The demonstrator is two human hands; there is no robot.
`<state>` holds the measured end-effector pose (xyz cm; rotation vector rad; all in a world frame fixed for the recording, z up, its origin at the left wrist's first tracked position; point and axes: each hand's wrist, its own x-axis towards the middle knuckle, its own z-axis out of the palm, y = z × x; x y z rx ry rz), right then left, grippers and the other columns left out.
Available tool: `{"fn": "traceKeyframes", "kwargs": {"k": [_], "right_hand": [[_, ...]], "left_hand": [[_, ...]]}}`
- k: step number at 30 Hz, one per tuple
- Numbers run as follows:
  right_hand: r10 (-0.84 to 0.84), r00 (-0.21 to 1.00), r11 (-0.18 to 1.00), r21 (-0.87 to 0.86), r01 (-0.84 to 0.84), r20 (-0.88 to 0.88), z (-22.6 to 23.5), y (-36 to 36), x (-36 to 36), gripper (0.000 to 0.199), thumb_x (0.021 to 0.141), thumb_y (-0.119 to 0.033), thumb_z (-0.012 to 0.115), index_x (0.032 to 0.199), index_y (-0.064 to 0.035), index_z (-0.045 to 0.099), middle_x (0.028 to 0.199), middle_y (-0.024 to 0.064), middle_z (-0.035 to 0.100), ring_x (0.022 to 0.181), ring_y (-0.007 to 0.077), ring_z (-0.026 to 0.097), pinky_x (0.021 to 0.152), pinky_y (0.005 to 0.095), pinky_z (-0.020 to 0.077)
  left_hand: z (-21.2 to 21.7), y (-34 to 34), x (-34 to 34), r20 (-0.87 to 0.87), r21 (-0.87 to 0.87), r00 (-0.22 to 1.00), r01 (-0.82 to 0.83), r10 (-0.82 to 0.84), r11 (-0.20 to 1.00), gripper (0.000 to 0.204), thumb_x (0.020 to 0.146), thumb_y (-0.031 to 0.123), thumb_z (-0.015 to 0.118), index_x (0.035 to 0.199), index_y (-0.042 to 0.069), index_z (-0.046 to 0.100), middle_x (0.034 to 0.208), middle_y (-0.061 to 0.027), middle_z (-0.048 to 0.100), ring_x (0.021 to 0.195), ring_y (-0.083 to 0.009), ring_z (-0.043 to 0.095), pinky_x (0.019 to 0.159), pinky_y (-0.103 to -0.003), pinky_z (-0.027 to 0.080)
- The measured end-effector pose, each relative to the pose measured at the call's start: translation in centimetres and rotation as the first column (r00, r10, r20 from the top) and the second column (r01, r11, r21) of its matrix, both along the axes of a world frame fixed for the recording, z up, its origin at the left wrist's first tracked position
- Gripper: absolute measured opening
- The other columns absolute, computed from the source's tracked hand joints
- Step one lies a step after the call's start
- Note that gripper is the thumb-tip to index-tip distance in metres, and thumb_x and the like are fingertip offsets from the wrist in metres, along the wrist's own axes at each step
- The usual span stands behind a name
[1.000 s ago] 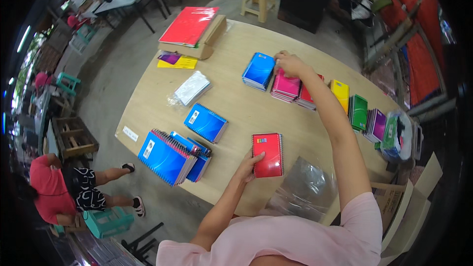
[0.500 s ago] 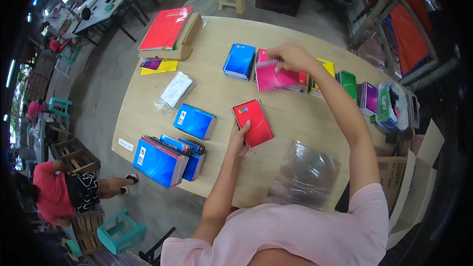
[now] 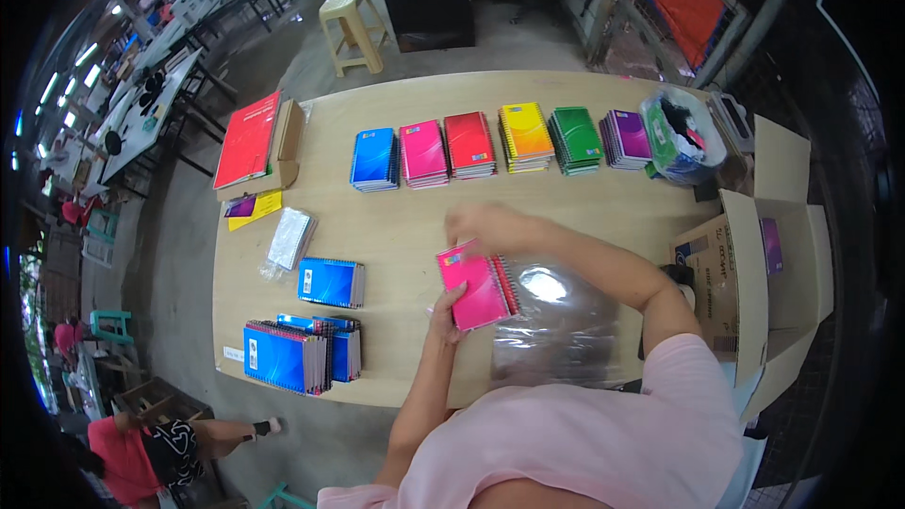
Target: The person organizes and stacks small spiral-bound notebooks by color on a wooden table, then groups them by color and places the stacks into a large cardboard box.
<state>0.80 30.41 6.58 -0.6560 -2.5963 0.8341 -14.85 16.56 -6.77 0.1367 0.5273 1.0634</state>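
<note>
My left hand (image 3: pixel 447 315) holds a pink spiral notebook (image 3: pixel 478 298) above the middle of the table, thumb on its cover. A red spiral notebook (image 3: pixel 507 285) lies under it, its coil edge showing on the right. Over the top of the pink notebook is my right hand (image 3: pixel 485 228), its fingers smeared by motion. Beyond them stands a row of small spiral notebook stacks: blue (image 3: pixel 373 158), pink (image 3: pixel 424 153), red (image 3: pixel 469 141), yellow (image 3: pixel 526 135), green (image 3: pixel 576 139) and purple (image 3: pixel 629 138).
Clear plastic sheets (image 3: pixel 556 351) lie right of my left hand. Larger blue notebooks (image 3: pixel 275 358) and a plastic-wrapped white pack (image 3: pixel 288 241) sit at left, a red pad (image 3: pixel 248 139) on cardboard behind. An open carton (image 3: pixel 740 287) and a plastic bag (image 3: pixel 683 146) flank the right edge.
My right hand has brought the pink notebook from its stack back to my left hand, where it now covers most of the red one. The view has shifted.
</note>
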Motion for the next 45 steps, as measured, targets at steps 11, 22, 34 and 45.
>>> {"fn": "traceKeyframes", "kwargs": {"k": [11,22,34,45], "right_hand": [[-0.918,0.325,0.397,0.567,0.722,0.229,-10.1,9.1,19.9,0.070,0.076,-0.024,0.076,0.134,-0.0026,0.045,0.130,0.0235,0.051,0.115,0.0398,0.053,0.101,0.0442,0.0415],[-0.869,0.331,0.464,-0.374,0.803,-0.369,-0.9,3.2,19.6,0.029,0.086,-0.002,0.056,0.113,0.0025,0.066,0.108,0.0108,0.070,0.091,0.0150,0.064,0.079,0.0270,0.0497],[-0.505,0.837,0.751,0.370,0.547,-0.212,-1.6,-13.5,4.4,0.046,0.075,-0.005,0.062,0.121,-0.0057,0.064,0.127,0.0189,0.060,0.125,0.0388,0.051,0.105,0.0478,0.0394],[-0.810,0.556,0.504,0.264,0.822,-0.186,-8.2,6.2,12.1,0.038,0.081,-0.008,0.063,0.119,-0.0003,0.061,0.124,0.0194,0.060,0.121,0.0352,0.053,0.102,0.0417,0.0420]], "left_hand": [[1.2,4.4,0.2,-0.132,0.036,0.989,-0.069,0.073,0.997,0.034,0.090,0.012,0.059,0.120,-0.001,0.051,0.109,-0.0121,0.063,0.096,-0.0233,0.066,0.084,-0.038,0.057],[2.7,6.9,2.4,-0.200,0.067,0.972,-0.110,0.122,0.992,0.037,0.090,0.011,0.061,0.123,0.001,0.050,0.110,-0.0103,0.062,0.097,-0.0213,0.065,0.083,-0.035,0.056],[4.3,3.7,4.9,0.098,0.092,0.977,-0.200,0.191,0.975,0.041,0.094,0.023,0.060,0.126,0.001,0.048,0.118,-0.0117,0.060,0.105,-0.0231,0.062,0.089,-0.036,0.054],[1.4,2.0,3.8,-0.232,0.032,0.969,-0.081,0.086,0.996,0.043,0.088,0.014,0.064,0.124,-0.002,0.047,0.108,-0.0143,0.062,0.095,-0.0243,0.066,0.075,-0.039,0.061]]}}
